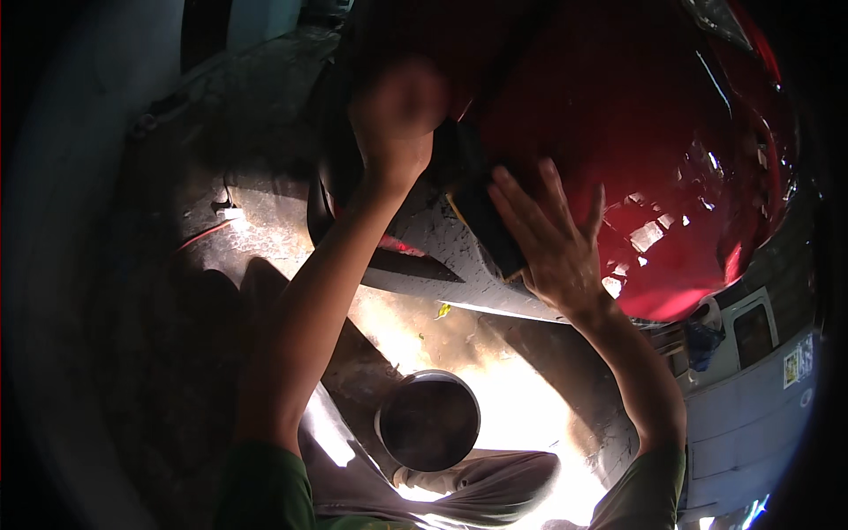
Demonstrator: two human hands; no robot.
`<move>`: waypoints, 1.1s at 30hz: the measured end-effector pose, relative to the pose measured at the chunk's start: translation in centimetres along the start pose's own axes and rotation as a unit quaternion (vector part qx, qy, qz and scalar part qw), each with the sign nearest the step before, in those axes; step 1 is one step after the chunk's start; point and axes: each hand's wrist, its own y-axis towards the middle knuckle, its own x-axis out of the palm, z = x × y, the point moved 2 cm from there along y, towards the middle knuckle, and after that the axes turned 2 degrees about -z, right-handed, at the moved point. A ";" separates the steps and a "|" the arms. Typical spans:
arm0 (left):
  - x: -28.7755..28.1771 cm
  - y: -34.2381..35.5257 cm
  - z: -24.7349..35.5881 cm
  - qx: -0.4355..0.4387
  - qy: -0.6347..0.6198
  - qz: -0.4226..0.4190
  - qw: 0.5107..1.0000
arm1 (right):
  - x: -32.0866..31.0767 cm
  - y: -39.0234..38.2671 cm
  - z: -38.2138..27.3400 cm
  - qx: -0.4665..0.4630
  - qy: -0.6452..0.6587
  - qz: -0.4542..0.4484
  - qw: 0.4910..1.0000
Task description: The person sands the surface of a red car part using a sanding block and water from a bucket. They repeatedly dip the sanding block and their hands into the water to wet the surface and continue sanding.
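A glossy red car [618, 159] fills the upper right, with a bare grey section [424, 234] along its lower edge. My right hand [561, 256] lies against the bodywork with its fingers stretched and spread. Beside its leftmost fingers is a dark, flat block [488, 221] with a yellowish edge, resting over the border of grey and red; the hand touches it. My left hand [397, 115] is raised over the car's dark left side. Motion blur smears its fingers, so whether it holds anything is unclear.
A round bucket [477, 415] with dark contents stands on the floor close to my legs. A yellow-green leaf [442, 311] lies under the car's edge. At left is a white plug-like piece [233, 215] with a red cord. A pale vehicle door [746, 331] stands at right.
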 end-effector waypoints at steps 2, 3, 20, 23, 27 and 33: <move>0.9 -0.2 -0.1 0.031 -0.006 0.010 0.999 | 0.3 -1.3 0.6 0.003 -0.009 0.022 1.000; 0.5 -0.1 0.0 0.029 -0.003 0.011 1.000 | -0.2 -0.2 0.3 0.002 -0.006 0.022 1.000; 0.5 -0.1 0.2 0.034 0.053 -0.014 0.998 | -1.4 0.2 0.0 0.023 0.076 0.062 0.995; 0.6 -0.2 0.1 0.052 0.067 -0.004 0.996 | 0.6 -1.2 -0.1 0.030 -0.001 0.002 1.000; 0.2 0.1 -0.8 0.047 0.079 0.006 0.996 | -0.6 1.8 -0.7 0.047 0.083 -0.017 0.995; 0.4 0.1 0.3 0.041 0.040 0.009 0.998 | 0.5 -0.8 -1.6 0.042 0.035 0.010 0.998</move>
